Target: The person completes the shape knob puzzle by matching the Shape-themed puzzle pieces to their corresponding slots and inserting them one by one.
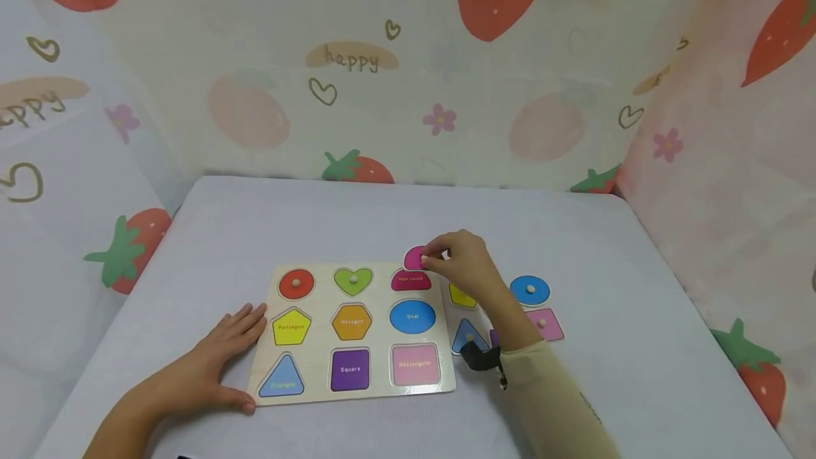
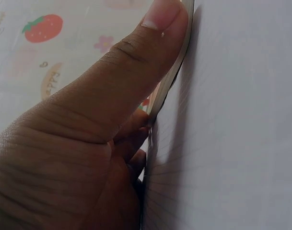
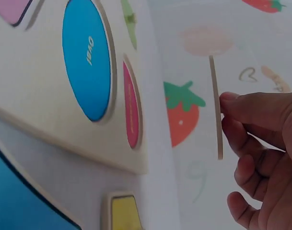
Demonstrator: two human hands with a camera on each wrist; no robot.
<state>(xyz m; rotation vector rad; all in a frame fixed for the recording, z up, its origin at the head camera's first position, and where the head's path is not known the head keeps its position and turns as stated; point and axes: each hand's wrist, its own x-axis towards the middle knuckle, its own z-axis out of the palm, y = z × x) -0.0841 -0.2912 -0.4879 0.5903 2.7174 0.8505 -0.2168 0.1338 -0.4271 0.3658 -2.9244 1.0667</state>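
My right hand (image 1: 464, 261) pinches a magenta half-round puzzle piece (image 1: 415, 258) by its knob, just above the matching "Half round" recess (image 1: 411, 280) at the board's top right corner. In the right wrist view the half-round piece (image 3: 216, 108) appears edge-on between thumb and index finger, apart from the board. The wooden shape puzzle board (image 1: 319, 389) lies flat on the table. Against its left edge rests my left hand (image 1: 213, 360), fingers spread and thumb touching near the lower corner. A red circle piece (image 1: 296, 284) and a green heart piece (image 1: 353, 280) sit in the top row.
Right of the board lie loose knobbed pieces: a blue oval (image 1: 530, 290), a pink rectangle (image 1: 547, 324), a blue triangle (image 1: 469, 337) and a yellow pentagon (image 1: 462, 296). A purple piece (image 1: 494, 338) is mostly hidden by the right forearm. Strawberry-print cloth (image 1: 440, 83) encloses the white table (image 1: 306, 218).
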